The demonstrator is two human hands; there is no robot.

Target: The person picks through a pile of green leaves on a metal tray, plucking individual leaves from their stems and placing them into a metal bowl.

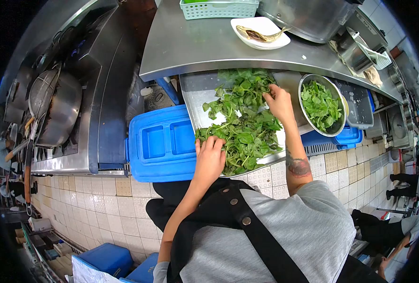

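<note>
A wide heap of leafy greens [247, 137] lies in a shallow metal tray [195, 96] in front of me. My left hand [211, 155] is at the heap's near left edge, its bent fingers closed over some stems. Toward the far right side of the heap, my right hand [280, 104] pinches leaves between thumb and fingers; the exact piece is partly hidden. Right of the tray, a round steel bowl [340, 123] holds more picked green leaves [320, 104].
A blue lidded bin [160, 167] stands left of the tray. Above is a steel counter [190, 52] with a fish on a white plate [282, 42], a pale green basket [219, 10] and a large pot [308, 19]. A stove with a wok [65, 111] is at left. Other people stand at far right.
</note>
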